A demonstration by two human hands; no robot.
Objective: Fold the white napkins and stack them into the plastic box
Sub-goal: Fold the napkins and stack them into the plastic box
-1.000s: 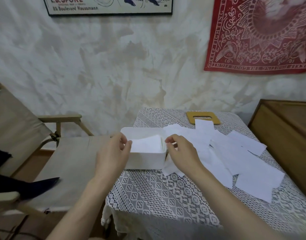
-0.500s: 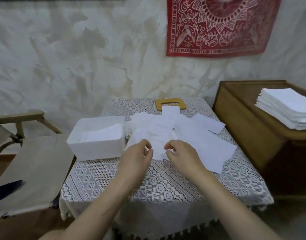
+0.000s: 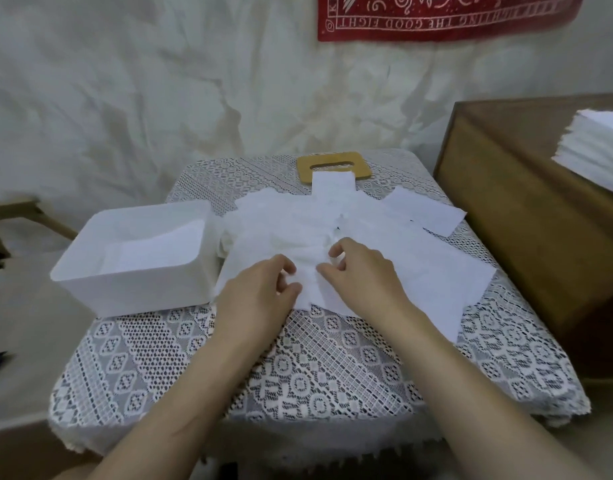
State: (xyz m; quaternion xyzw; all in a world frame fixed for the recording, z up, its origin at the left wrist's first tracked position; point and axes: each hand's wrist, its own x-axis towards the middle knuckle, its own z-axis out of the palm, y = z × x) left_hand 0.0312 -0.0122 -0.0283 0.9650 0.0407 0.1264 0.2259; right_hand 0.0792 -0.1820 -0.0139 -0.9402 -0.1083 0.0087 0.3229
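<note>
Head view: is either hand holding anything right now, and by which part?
Both: the left hand and right hand each pinch the top white napkin of the loose pile, the grip close to its near edge.

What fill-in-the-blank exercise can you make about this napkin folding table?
The white plastic box sits ____ of the loose white paper napkins. The left hand and right hand pinch the nearest napkin on the ____ tablecloth. The patterned cloth hanging on the wall is ____.
Missing: left; lace; red.
</note>
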